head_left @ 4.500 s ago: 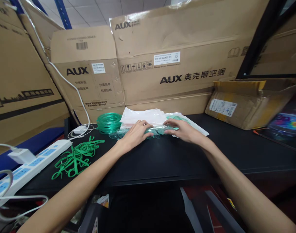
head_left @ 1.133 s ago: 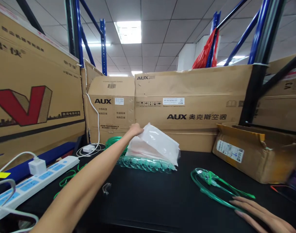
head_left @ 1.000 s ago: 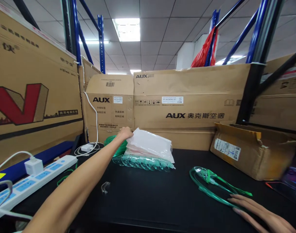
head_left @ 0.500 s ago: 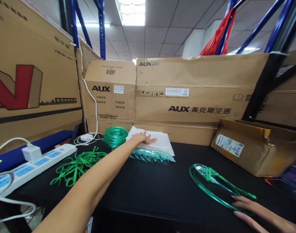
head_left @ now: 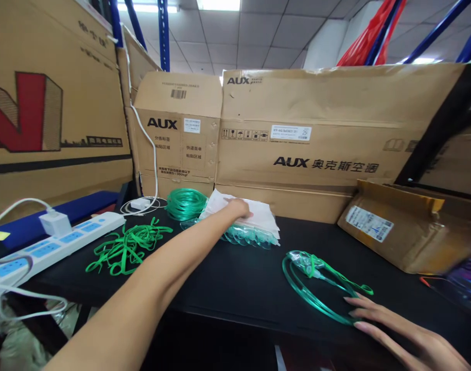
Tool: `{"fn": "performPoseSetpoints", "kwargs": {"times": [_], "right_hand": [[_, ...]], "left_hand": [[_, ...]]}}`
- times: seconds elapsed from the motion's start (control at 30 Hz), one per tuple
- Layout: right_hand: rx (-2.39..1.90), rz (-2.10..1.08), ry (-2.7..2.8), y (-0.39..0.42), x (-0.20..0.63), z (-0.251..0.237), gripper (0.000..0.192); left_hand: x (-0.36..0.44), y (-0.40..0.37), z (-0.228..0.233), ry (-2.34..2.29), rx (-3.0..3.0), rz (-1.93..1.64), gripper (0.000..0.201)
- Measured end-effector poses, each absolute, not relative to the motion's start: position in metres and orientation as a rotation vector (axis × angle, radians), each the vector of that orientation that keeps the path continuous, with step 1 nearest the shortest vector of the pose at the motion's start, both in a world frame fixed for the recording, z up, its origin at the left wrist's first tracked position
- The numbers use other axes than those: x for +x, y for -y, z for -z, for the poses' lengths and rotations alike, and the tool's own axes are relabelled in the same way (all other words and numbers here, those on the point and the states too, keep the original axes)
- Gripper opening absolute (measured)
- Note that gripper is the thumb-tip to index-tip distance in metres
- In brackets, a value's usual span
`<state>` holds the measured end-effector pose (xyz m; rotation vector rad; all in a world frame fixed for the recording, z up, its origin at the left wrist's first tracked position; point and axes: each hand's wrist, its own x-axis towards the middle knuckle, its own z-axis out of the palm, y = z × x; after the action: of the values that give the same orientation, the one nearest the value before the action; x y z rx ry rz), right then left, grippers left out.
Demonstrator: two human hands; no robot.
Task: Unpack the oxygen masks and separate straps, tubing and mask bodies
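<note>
A: So, where's the left hand (head_left: 238,207)?

B: Reached far out across the black table (head_left: 235,278), resting on top of the stack of clear bags (head_left: 254,219) at the back. The fingers look bent down onto the top bag; whether they pinch it I can't tell from here.

A: What's under the bags?

B: A row of clear green masks (head_left: 246,238), showing along the front edge of the stack.

A: And the right hand (head_left: 408,332)?

B: Low at the near right, palm down, fingers stretched out flat and a little spread. It grips nothing. The fingertips (head_left: 353,300) touch the near end of a green tube loop (head_left: 316,281) that lies flat on the table, with a clear mask piece at its far end.

A: Anything beside the stack?

B: A coil of green tubing (head_left: 186,203) just to its left, touching or nearly so. Nearer and further left lies a loose heap of green straps (head_left: 125,247), then a white power strip (head_left: 53,247) with a charger plugged in.

A: Behind?

B: Big cardboard boxes (head_left: 297,139) stand against the table's back edge, and a smaller open box (head_left: 405,226) sits at the right
</note>
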<state>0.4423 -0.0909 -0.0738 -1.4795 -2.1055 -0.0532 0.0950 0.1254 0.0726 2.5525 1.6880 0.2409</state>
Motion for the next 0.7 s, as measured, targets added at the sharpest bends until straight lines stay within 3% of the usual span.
{"fn": "performPoseSetpoints", "kwargs": {"times": [0.17,0.37,0.57,0.7], "right_hand": [[-1.44,-0.109,2.167,0.085,0.417,0.041,0.039],[-1.391,-0.301,2.183,0.087,0.386,0.017,0.045],[-1.334,-0.311,2.176,0.077,0.353,0.025,0.042],[-1.14,-0.064,2.217,0.058,0.321,0.037,0.032]], "left_hand": [[0.109,-0.078,-0.08,-1.3,2.832,-0.422,0.031],[0.115,-0.007,-0.055,-0.739,2.991,-0.282,0.04],[0.078,0.022,-0.021,-0.845,2.926,-0.39,0.053],[0.051,0.027,-0.02,-0.948,2.841,-0.436,0.049]]}}
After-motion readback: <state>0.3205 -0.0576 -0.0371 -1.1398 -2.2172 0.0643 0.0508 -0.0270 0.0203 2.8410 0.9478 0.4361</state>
